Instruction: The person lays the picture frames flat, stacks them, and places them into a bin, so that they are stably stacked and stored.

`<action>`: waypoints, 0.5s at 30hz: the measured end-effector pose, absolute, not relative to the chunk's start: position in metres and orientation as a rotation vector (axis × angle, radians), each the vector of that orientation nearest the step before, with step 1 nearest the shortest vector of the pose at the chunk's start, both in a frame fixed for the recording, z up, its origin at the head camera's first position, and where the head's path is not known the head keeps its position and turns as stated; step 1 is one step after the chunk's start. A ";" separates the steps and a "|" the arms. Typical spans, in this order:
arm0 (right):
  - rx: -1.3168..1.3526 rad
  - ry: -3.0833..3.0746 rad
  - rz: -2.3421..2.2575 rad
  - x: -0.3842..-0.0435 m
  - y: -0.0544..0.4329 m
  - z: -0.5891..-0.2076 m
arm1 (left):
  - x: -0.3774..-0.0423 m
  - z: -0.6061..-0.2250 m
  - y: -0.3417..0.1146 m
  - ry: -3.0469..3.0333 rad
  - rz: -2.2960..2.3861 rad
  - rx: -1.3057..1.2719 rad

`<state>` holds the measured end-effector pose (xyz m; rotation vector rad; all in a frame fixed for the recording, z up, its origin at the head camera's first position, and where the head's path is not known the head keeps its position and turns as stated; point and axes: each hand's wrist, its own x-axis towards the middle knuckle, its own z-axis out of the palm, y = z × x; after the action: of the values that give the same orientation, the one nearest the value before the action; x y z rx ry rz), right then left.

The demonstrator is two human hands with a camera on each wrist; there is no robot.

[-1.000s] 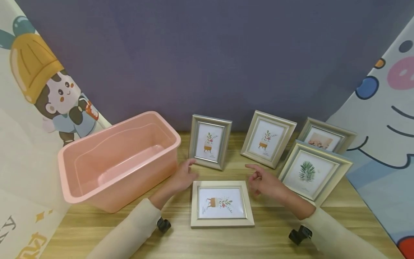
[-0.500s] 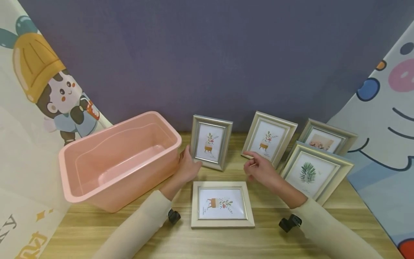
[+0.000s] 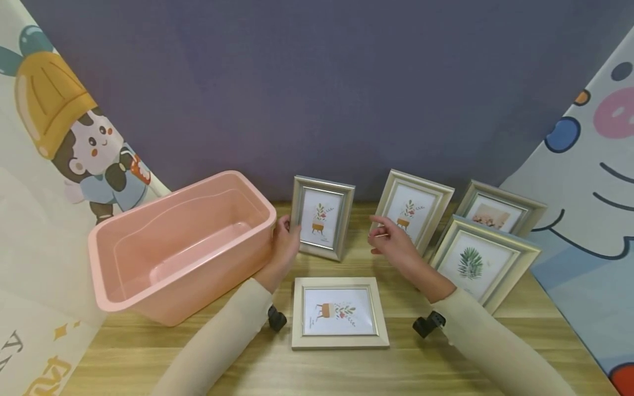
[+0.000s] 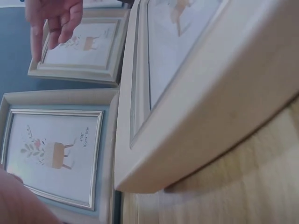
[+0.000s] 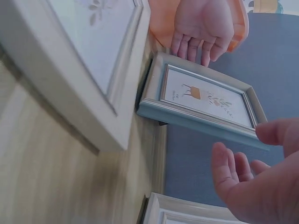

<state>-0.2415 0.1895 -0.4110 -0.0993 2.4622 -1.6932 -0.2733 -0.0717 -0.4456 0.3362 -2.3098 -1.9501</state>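
Note:
A silver-edged picture frame with a potted-plant print stands upright beyond the table's middle. My left hand is at its left edge, thumb by the front border; in the right wrist view the left hand's fingers lie fairly straight along that edge. My right hand hovers to the right of this frame, fingers loosely bent and apart from the thumb, holding nothing. In the head view it overlaps a pale standing frame with a similar print. A cream frame lies face up between my forearms.
A deep pink tub stands at the left, close beside my left hand. At the right, a frame with a green leaf print stands before another frame with a pinkish picture. A dark wall backs the table.
My left hand has moved up and forward along the standing frame's left edge. The right hand has moved forward and slightly left, its fingers more bent. The frames have stayed in place.

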 end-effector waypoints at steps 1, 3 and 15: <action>-0.098 2.460 -1.709 -0.244 0.188 -0.410 | -0.275 -0.446 -0.071 -2.287 -1.971 0.347; -0.088 2.456 -1.744 -0.249 0.184 -0.409 | -0.280 -0.447 -0.071 -2.247 -2.004 0.372; -0.026 2.407 -1.990 -0.278 0.162 -0.406 | -0.296 -0.464 -0.069 -2.172 -2.047 0.486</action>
<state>-0.2776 0.1625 -0.4056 -0.0259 2.4071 -1.9900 -0.2963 -0.0689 -0.4637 0.4858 -2.1723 -2.0465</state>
